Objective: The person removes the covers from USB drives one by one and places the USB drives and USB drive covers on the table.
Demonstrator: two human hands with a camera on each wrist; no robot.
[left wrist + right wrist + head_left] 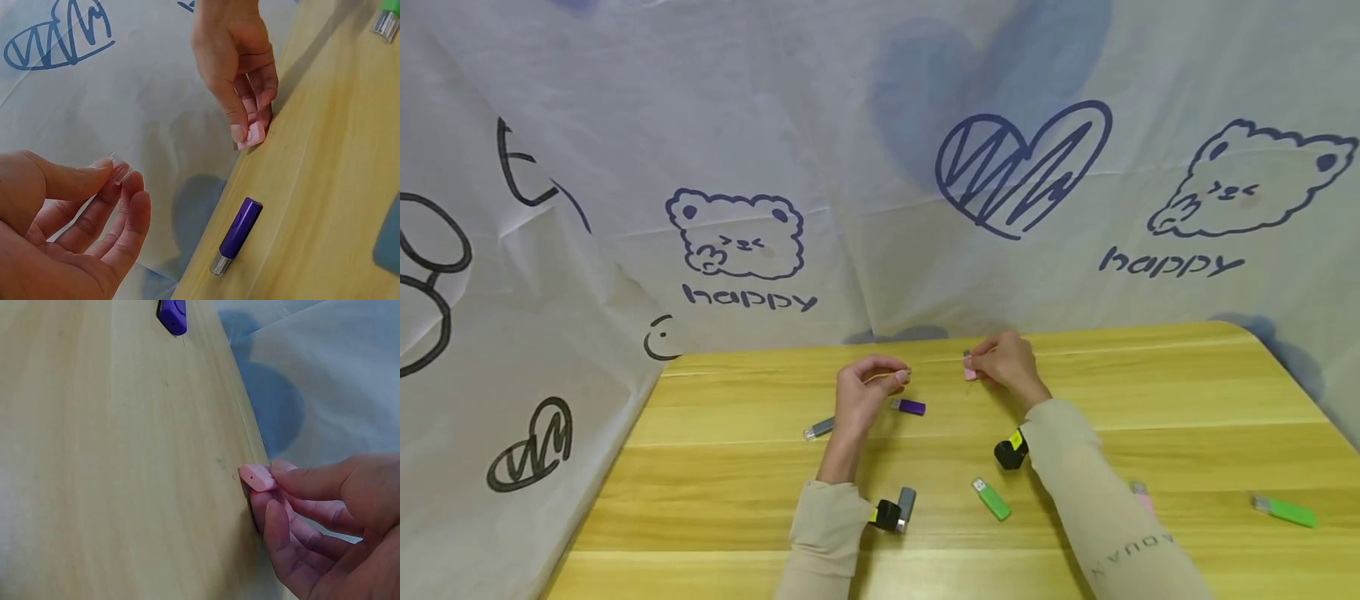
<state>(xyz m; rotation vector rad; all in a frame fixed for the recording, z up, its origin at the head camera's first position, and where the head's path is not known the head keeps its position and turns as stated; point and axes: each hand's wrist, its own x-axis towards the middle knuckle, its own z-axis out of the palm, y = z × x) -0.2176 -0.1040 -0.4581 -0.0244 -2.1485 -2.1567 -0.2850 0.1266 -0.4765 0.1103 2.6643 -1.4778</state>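
Observation:
Near the table's far edge, my right hand point(1011, 367) pinches a pink USB flash drive point(970, 367) between thumb and fingers. Its metal plug shows bare in the left wrist view, and the drive's pink end point(257, 477) faces the right wrist camera, low over the wood. My left hand point(861, 396) holds a small clear plastic cap point(119, 170) between thumb and fingertips, raised over the table and apart from the drive. A purple USB flash drive point(910, 407) with a clear cap over its plug lies just below the left fingertips.
Around my forearms on the wooden table point(700, 500) lie a grey drive point(822, 427), a second grey drive point(907, 498), a green drive point(992, 500) and another green one point(1288, 511). My right sleeve partly covers another pink drive point(1141, 496). A printed cloth point(880, 250) hangs behind the far edge.

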